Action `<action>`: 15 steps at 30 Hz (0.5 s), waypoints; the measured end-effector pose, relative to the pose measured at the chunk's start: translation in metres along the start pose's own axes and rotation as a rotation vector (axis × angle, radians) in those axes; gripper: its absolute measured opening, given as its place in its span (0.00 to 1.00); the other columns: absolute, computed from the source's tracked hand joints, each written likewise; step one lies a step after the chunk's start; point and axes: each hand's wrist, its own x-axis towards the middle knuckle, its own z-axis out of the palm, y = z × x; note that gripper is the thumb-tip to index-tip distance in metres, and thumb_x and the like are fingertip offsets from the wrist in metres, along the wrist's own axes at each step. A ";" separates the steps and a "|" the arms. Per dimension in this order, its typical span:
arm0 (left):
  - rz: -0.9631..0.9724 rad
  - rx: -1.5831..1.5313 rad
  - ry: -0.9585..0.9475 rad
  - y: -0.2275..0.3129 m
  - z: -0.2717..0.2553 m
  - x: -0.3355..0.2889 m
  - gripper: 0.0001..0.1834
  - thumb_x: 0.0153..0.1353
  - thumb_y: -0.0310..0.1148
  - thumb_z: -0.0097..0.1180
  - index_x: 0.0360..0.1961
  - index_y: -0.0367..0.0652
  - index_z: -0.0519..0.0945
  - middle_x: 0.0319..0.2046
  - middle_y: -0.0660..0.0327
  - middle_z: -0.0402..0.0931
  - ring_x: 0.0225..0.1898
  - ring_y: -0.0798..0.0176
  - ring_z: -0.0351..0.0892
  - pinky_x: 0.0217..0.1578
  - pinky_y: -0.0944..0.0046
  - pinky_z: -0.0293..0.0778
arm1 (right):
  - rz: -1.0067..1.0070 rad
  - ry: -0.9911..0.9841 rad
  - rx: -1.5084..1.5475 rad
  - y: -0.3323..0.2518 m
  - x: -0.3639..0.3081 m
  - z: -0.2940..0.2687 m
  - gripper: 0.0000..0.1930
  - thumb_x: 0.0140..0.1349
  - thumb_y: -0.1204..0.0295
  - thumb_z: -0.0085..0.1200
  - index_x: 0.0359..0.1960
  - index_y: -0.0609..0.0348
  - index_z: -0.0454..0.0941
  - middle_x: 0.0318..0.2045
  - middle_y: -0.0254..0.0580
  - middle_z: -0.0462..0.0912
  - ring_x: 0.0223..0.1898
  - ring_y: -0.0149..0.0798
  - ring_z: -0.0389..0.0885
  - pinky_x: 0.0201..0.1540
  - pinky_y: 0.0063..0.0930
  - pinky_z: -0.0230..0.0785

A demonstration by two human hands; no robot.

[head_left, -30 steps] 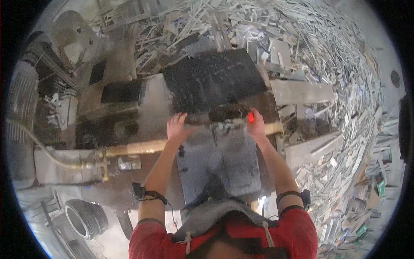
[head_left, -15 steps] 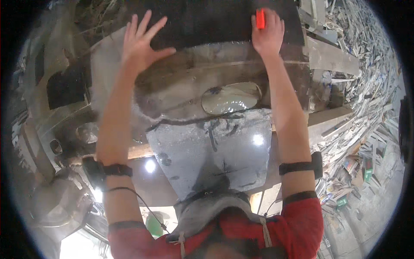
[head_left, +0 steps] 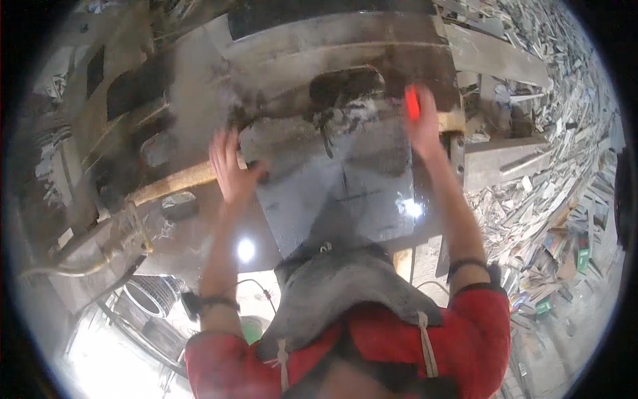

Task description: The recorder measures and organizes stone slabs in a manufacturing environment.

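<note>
Red piece [head_left: 413,103]: gripped in my right hand [head_left: 424,126], beside the grey sheet's upper right edge.
Grey sheet [head_left: 379,166]: lay before me, between my hands.
Left hand [head_left: 232,166]: fingers spread at the sheet's left edge; I couldn't tell whether it touched.

Workshop, with scrap heap [head_left: 565,133] and apron [head_left: 352,286]

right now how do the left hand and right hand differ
The right hand grips a bright red object, while the left hand is open, thumb out from its fingers. The right hand also reaches farther from the body than the left hand. Both are bare.
</note>
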 end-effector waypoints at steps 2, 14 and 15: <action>0.001 0.005 -0.044 0.010 -0.016 -0.117 0.59 0.30 0.49 0.76 0.67 0.46 0.62 0.69 0.47 0.54 0.69 0.41 0.52 0.67 0.39 0.50 | 0.130 -0.024 -0.073 -0.006 -0.122 -0.022 0.18 0.56 0.76 0.57 0.50 0.59 0.71 0.46 0.54 0.75 0.50 0.59 0.72 0.52 0.47 0.67; 0.068 -0.032 -0.193 0.025 0.014 -0.273 0.65 0.24 0.56 0.78 0.69 0.57 0.61 0.72 0.41 0.44 0.72 0.36 0.43 0.69 0.38 0.46 | 0.287 -0.430 -0.246 -0.055 -0.322 -0.064 0.35 0.44 0.64 0.72 0.56 0.51 0.70 0.69 0.64 0.49 0.64 0.69 0.56 0.65 0.53 0.59; 0.074 -0.035 -0.183 0.022 0.016 -0.270 0.65 0.24 0.56 0.78 0.69 0.57 0.61 0.72 0.41 0.44 0.72 0.36 0.43 0.69 0.38 0.46 | 0.289 -0.452 -0.253 -0.054 -0.319 -0.063 0.35 0.44 0.63 0.72 0.56 0.51 0.70 0.69 0.63 0.49 0.64 0.69 0.56 0.65 0.53 0.59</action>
